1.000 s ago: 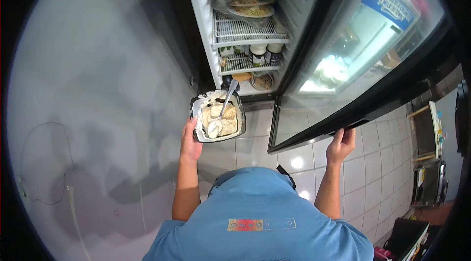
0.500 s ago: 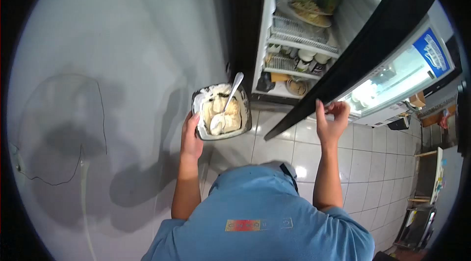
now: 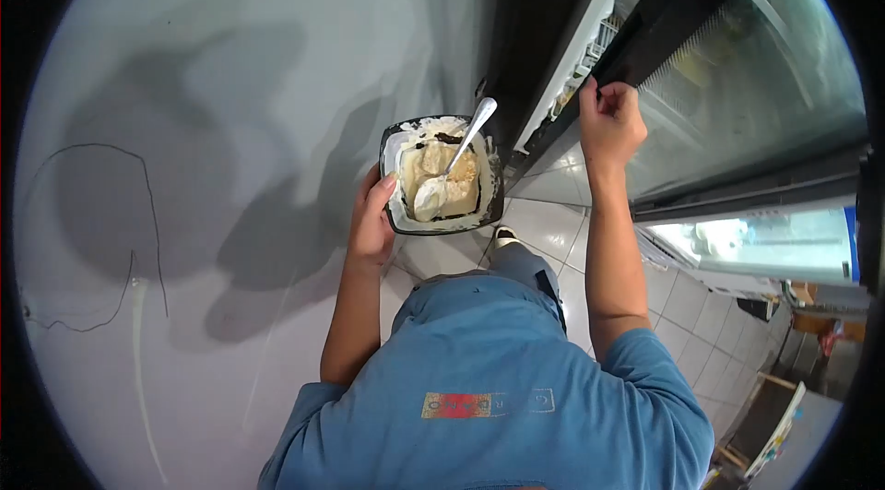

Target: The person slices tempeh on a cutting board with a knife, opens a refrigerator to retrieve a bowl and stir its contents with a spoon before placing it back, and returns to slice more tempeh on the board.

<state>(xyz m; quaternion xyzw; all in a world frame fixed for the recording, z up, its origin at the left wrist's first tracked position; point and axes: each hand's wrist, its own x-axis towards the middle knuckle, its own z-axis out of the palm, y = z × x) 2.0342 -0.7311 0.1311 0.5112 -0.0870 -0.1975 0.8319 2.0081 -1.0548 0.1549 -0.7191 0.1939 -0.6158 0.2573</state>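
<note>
My left hand [image 3: 371, 221] grips the side of a black square bowl [image 3: 446, 229], thumb over the rim. Pale creamy food [image 3: 458, 194] coats the inside of the bowl, and a metal spoon [image 3: 473, 130] leans in it with its handle past the far rim. At the black-framed edge of the glass refrigerator door [image 3: 666, 18] is my right hand [image 3: 612, 129], its fingers curled and closed on that edge. The door stands slightly ajar. Through the narrow gap, bits of the refrigerator's wire shelves [image 3: 601, 43] show; most of the inside is hidden.
A grey wall [image 3: 221, 103] runs along my left, with a thin dark cable [image 3: 155, 232] on it. To the right stands another lit glass-fronted refrigerator [image 3: 765, 246]. White floor tiles [image 3: 546, 224] lie below, and a small board or table [image 3: 761, 421] is at the lower right.
The refrigerator door has swung most of the way closed, with my right hand moving up and forward along with it. The bowl has shifted slightly right and up, still in my left hand.
</note>
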